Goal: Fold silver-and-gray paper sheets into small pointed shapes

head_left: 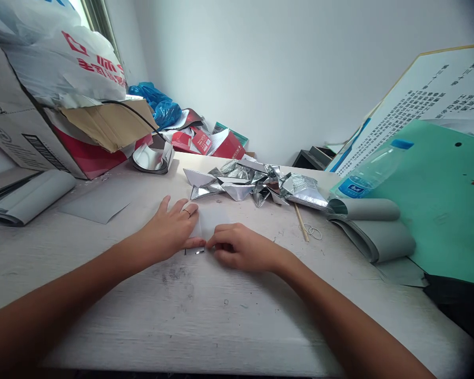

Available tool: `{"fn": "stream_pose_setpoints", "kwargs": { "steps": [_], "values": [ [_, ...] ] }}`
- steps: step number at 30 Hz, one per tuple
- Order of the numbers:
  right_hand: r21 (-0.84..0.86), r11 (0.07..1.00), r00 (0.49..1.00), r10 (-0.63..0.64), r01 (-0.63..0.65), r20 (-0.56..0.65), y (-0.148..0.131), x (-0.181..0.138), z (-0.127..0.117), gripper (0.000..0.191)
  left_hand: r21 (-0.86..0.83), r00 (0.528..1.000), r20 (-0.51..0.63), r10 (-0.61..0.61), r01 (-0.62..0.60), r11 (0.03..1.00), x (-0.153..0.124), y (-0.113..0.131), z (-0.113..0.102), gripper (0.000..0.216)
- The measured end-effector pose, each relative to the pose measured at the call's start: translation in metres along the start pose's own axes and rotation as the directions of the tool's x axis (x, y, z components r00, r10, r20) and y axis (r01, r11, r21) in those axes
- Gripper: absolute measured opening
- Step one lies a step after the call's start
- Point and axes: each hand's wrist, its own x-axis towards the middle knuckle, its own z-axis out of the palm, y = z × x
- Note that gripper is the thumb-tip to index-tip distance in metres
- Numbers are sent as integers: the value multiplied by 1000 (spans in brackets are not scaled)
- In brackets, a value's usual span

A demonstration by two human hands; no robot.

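Observation:
A small whitish sheet of paper (pixel 213 217) lies on the table under both hands, partly hidden by them. My left hand (pixel 176 226) rests flat on its left side, fingers spread, a ring on one finger, thumb along the near edge. My right hand (pixel 243 246) is closed with curled fingers, its index fingertip pressed at the sheet's near edge close to the left thumb. A tiny shiny scrap (pixel 199 252) lies just below the fingertips. Behind the hands is a pile of folded silver foil pieces (pixel 256 181).
Left are a loose grey sheet (pixel 97 201), a grey roll (pixel 43 196) and a carton (pixel 27 121) under plastic bags (pixel 79 63). Right are a thin stick (pixel 300 223), a rubber band (pixel 314 232), folded grey sheets (pixel 373 231), a water bottle (pixel 373 171) and a green board (pixel 438 210).

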Motion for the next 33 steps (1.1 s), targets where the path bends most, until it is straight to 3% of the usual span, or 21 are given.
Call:
{"fn": "stream_pose_setpoints", "kwargs": {
  "steps": [4,10,14,23,33],
  "values": [
    [-109,992,995,60,-68,-78,3,-2,-1,22,2,1000,8,-14,14,1000,-1,2,-1,62],
    [-233,971,998,44,-55,-52,3,-1,2,24,17,999,34,29,-29,999,-3,3,-3,60],
    [-239,969,998,49,-59,-48,3,0,2,23,30,998,45,51,-52,998,-3,3,-2,58],
    [-251,965,997,68,-72,-25,1,0,1,26,-70,994,111,10,-2,998,0,1,-4,81],
    [-309,934,983,183,-180,-20,1,20,7,55,-216,991,121,-59,84,973,-1,-3,2,74]
  ]
}}
